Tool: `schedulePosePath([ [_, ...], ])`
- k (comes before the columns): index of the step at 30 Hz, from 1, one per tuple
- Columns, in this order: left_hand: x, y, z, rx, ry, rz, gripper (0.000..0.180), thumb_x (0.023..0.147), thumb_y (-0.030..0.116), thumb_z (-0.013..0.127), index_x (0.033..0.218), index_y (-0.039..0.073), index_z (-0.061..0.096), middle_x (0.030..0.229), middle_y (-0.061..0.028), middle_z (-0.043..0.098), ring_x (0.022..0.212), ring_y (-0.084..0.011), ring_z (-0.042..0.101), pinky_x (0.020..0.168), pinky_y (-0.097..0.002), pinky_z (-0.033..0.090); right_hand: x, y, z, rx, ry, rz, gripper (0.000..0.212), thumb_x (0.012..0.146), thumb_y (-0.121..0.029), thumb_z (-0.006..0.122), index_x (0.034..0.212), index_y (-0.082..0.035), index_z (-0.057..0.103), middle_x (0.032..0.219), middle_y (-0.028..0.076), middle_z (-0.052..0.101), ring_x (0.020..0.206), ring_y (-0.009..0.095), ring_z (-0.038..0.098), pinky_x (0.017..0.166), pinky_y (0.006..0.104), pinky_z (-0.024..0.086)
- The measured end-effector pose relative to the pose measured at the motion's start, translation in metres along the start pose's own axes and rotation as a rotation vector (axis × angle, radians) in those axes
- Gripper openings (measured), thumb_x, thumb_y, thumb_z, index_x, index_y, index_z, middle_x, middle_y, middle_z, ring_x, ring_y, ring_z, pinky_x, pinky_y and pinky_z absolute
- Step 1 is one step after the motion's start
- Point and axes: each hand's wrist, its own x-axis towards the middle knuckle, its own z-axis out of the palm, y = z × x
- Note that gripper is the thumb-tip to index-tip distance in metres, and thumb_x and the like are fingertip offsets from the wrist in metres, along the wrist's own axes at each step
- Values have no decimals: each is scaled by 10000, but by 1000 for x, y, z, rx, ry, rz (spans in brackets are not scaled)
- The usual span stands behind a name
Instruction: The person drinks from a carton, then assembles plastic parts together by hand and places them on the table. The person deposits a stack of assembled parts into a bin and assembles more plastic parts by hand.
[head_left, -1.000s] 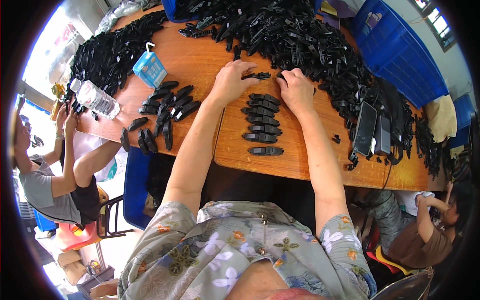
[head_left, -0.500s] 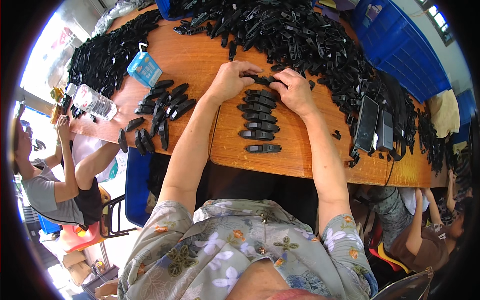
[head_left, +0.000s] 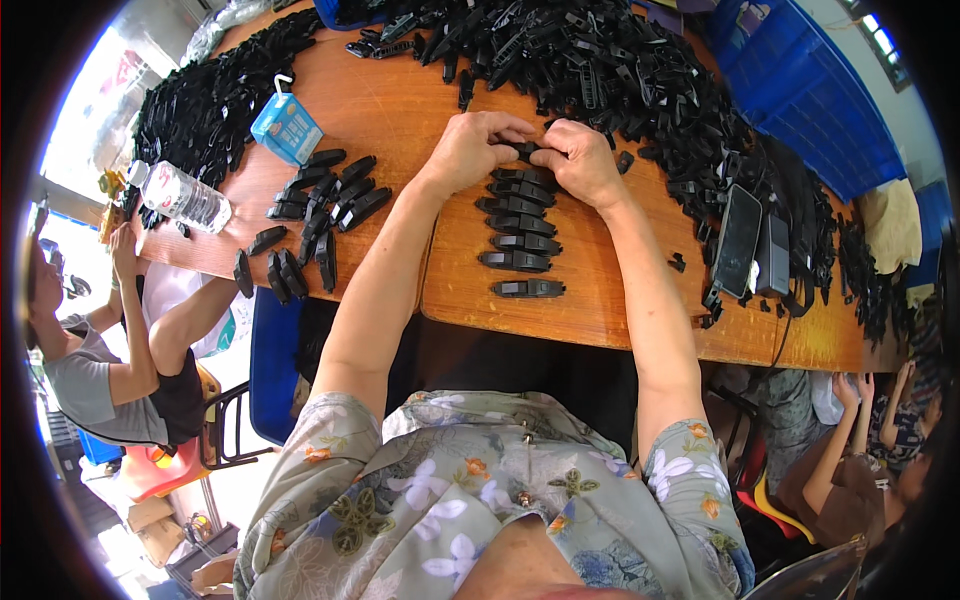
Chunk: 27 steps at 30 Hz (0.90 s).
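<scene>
1. The left hand (head_left: 470, 150) and the right hand (head_left: 582, 162) meet over one small black plastic clip part (head_left: 527, 151); the fingers of both are closed on it, each hand pinching one end.
2. This part lies between the two grips, with its long axis going left to right, so neither hand is nearer; it sits just above the worktop, at the far end of the row.
3. Both forearms come from the lower edge and converge, with wrists low and knuckles turned up.
4. Directly on the near side of the hands, a column of finished black plastic clips (head_left: 520, 228) lies on the round brown wooden worktop (head_left: 400, 110), each one crosswise.
5. Beyond the hands is a large heap of loose black plastic parts (head_left: 600, 60).
6. To the left is another group of black clips (head_left: 320, 200), a small blue drink carton (head_left: 286, 128) and a clear plastic water bottle (head_left: 180, 196).
</scene>
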Motion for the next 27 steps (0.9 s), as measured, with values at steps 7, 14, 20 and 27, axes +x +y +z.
schedulePosePath([
  [7, -9, 11, -19, -143, -170, -100, 460, 875, 58, 757, 1327, 37, 681, 1264, -169, 713, 1104, -219, 690, 975, -341, 554, -21, -12, -15, 105, 266, 111, 170, 949, -242, 711, 923, -92, 786, 922, 62, 735, 870, 276, 706, 764, 373, 559],
  [14, -54, 118, 29, 690, 88, 118, 702, 857, 291, 768, 1431, -27, 520, 1544, -232, 456, 1452, -422, 396, 1192, -588, 332, -46, 11, -42, -560, 166, 393, 237, 965, -279, 690, 972, -45, 731, 994, 149, 674, 908, 330, 708, 764, 452, 577],
  [20, -77, 97, 112, 834, 194, 117, 793, 875, 327, 756, 1505, -29, 432, 1600, -229, 377, 1490, -486, 290, 1206, -694, 153, -38, 27, -23, -474, 239, 174, 189, 932, -128, 661, 1105, -52, 659, 1024, 181, 669, 960, 391, 669, 825, 478, 561],
  [27, -50, 50, 77, 846, 215, 11, 590, 949, 385, 678, 1426, 58, 564, 1560, -102, 460, 1489, -352, 344, 1199, -610, 281, -46, 37, -19, -441, 251, 269, 217, 930, -146, 674, 1115, -39, 714, 1074, 184, 679, 991, 393, 659, 851, 476, 542],
])
